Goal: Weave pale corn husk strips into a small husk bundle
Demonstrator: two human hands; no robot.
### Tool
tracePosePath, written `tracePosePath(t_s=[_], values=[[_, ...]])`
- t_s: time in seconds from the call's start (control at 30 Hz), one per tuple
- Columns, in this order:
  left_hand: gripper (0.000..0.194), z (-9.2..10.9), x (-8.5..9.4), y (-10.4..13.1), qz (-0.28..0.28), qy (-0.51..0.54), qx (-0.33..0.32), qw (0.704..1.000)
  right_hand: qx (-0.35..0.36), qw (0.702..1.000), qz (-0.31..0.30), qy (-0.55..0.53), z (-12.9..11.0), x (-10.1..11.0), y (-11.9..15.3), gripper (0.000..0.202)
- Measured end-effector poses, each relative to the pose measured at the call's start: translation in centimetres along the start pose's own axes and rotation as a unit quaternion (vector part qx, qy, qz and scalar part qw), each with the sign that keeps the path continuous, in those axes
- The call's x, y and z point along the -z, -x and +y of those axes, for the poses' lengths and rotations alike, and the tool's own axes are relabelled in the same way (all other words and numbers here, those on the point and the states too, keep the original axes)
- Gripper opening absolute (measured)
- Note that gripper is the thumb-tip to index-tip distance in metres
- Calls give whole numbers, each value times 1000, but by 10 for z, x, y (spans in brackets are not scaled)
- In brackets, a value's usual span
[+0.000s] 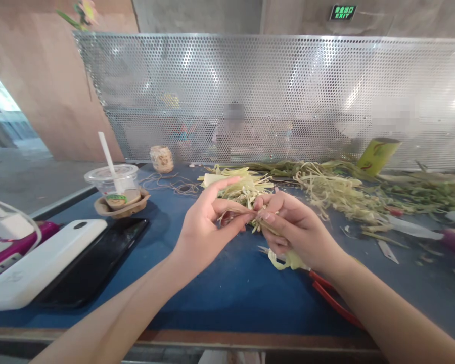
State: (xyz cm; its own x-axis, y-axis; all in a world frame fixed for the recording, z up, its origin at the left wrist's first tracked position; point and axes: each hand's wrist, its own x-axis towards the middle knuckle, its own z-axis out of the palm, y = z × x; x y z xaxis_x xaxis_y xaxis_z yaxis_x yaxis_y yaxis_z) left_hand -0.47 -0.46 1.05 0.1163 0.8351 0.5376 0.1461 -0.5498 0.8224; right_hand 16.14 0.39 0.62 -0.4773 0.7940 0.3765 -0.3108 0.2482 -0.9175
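Note:
Both my hands meet over the blue table top [220, 288], pinching a small bundle of pale yellow-green leaf strips [246, 192]. My left hand [207, 227] grips the bundle from the left with thumb and fingers. My right hand [296, 227] holds the strips from the right, and a loose pale strip [288, 260] trails out beneath it. Red-handled scissors [331, 296] lie on the table under my right wrist, partly hidden by the arm.
A heap of green and yellow leaf strips [345, 192] spreads across the far right. A plastic cup with a straw [116, 187], a twine spool [162, 158], a black phone [94, 258], a white power bank [41, 263] and a perforated metal screen [273, 96] surround the area.

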Motion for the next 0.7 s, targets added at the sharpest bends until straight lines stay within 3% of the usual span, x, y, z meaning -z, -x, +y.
tracePosePath(t_s=[0.17,0.23,0.33,0.5,0.7], values=[[61,-9,-3,3,50,-95,-155,982,47,998,35,26,0,-2,-3,18],[65,-11,-4,3,89,-163,-229,956,55,997,49,36,-1,-3,-3,18],[54,-9,-5,4,113,-238,-292,919,58,996,58,43,-1,-3,-3,18],[57,-7,-6,5,118,-225,-319,913,82,988,89,96,-2,-5,-2,17],[67,-5,-8,8,123,-331,-288,890,132,948,149,248,1,-9,1,17]])
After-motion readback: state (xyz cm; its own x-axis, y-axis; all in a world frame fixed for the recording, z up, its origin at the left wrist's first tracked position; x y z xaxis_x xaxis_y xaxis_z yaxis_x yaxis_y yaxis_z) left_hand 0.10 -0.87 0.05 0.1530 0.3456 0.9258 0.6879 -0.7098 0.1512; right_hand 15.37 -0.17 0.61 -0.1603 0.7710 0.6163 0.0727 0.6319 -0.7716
